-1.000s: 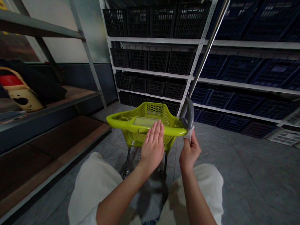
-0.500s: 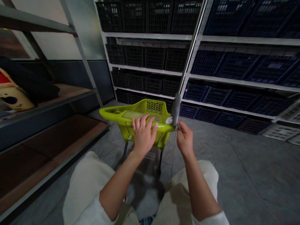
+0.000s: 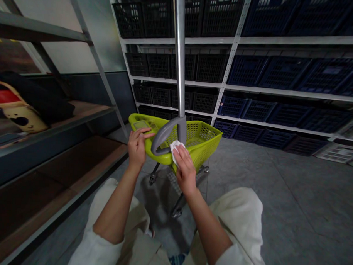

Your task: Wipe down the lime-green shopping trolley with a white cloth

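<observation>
The lime-green shopping cart (image 3: 203, 143) has swung round since the last frame, so its chrome pole (image 3: 179, 59) now stands upright in my view, with its grey curved handle (image 3: 161, 134) between the hands. Left of the cart, a cream-and-red object (image 3: 20, 117) lies on a wooden shelf (image 3: 84, 110). At the cart, my left hand (image 3: 138, 146) is half open, fingers reaching over the rim, holding nothing I can see. My right hand (image 3: 186, 171) is closed on a white wipe (image 3: 176, 150), pressed near the foot of the pole. Behind the cart stand black plastic crates (image 3: 210, 68); right of it, navy plastic crates (image 3: 283, 70) fill white metal shelving (image 3: 282, 91). The risk: the cart rides on casters (image 3: 153, 179), so hard pressure could roll it away, and a loose pinch could drop the wipe. I count two hands, one wipe, one cart, three visible casters, and four black crates in the second row.
</observation>
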`<state>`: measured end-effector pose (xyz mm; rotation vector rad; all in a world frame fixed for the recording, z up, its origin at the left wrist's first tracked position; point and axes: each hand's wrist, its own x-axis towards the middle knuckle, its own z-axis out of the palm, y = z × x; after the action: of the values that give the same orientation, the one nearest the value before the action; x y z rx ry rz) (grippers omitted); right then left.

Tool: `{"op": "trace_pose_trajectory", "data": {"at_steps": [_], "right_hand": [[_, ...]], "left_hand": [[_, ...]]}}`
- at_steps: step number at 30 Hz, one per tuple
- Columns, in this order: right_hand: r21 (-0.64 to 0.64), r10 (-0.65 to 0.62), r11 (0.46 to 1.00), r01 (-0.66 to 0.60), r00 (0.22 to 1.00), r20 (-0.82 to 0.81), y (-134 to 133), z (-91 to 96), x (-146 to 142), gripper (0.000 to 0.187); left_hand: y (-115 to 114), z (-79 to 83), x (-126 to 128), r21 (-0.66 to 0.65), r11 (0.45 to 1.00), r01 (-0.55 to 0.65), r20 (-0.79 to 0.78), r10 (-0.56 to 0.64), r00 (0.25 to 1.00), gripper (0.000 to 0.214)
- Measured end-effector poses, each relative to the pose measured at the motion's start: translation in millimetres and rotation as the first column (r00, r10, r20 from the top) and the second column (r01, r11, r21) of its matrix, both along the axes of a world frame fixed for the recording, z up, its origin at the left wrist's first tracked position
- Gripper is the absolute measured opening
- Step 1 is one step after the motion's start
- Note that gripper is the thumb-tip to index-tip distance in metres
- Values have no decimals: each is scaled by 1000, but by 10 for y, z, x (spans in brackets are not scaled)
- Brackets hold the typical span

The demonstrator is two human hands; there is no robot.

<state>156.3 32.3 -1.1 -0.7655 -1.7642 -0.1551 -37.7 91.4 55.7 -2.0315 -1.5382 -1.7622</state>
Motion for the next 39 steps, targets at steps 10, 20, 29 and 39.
{"op": "trace_pose_trajectory", "data": {"at_steps": [10, 20, 29, 39], "right_hand": [[-142, -123, 984, 110, 989, -87, 304, -415, 284, 69], [-239, -7, 971, 10, 1000, 13, 176, -170, 9, 61], [-285, -425, 863, 416, 905, 34, 150, -624, 624, 66], [-362, -128, 917, 166, 984, 126, 62, -255, -152, 67]], "left_hand": [[-106, 81, -329, 17, 983, -181, 73, 179, 981, 38], [-932, -65, 661, 10, 999, -31, -746, 28, 665, 65], [-740, -223, 576, -108, 972, -207, -793, 42, 608, 59], [-758, -280, 549, -117, 962, -248, -789, 62, 611, 58]]}}
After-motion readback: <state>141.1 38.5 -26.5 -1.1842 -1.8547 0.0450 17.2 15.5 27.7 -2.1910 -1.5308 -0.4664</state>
